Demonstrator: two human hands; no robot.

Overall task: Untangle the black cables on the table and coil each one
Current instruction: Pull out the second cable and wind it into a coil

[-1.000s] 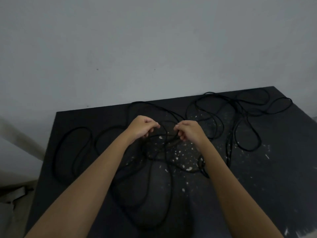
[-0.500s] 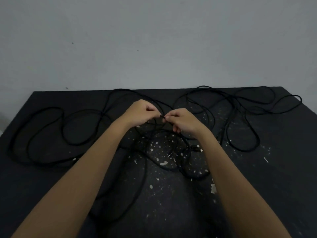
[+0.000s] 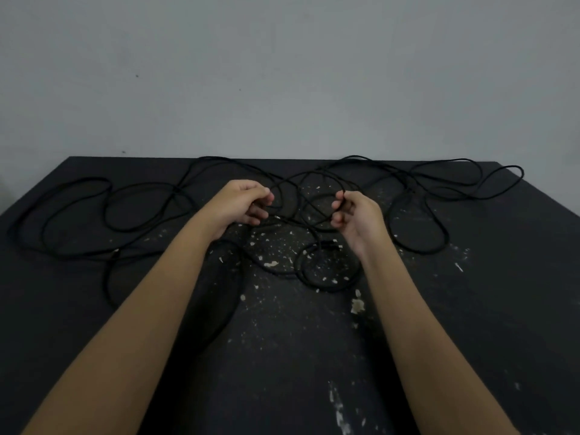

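Tangled black cables (image 3: 301,196) sprawl in loose loops across the far half of a black table (image 3: 470,309), from the left edge to the right corner. My left hand (image 3: 241,204) pinches a strand at its fingertips, lifted just above the table's middle. A short way to its right, my right hand (image 3: 354,215) pinches another strand between thumb and forefinger. A raised loop of cable arcs between the two hands. A small coil with a plug (image 3: 328,246) lies on the table below my right hand.
White paint flecks (image 3: 356,304) speckle the table's middle and front. A plain grey wall (image 3: 282,73) rises directly behind the table's far edge. Cable loops (image 3: 78,215) reach close to the left edge and the far right corner (image 3: 502,177).
My hands, close together a moment ago, have drawn apart sideways, stretching a loop of cable between them. The view has also tilted so the table sits squarer in front.
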